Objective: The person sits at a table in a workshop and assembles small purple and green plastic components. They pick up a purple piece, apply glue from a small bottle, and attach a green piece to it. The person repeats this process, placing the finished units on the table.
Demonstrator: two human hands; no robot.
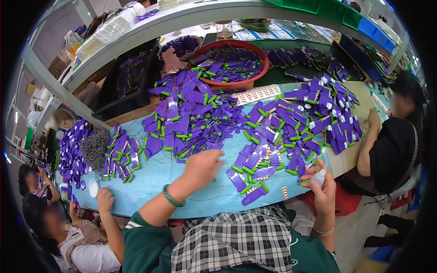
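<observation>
Two bare hands work over a light blue table: the left hand lies loosely curled on the bare surface, its grip holding nothing that can be made out, while the right hand has its grip closed around a small white bottle. Purple tags with green tips lie between the two hands, heaped deeper beyond them. A red basin of tags sits farther off, under a grey shelf, and other people sit along both sides
</observation>
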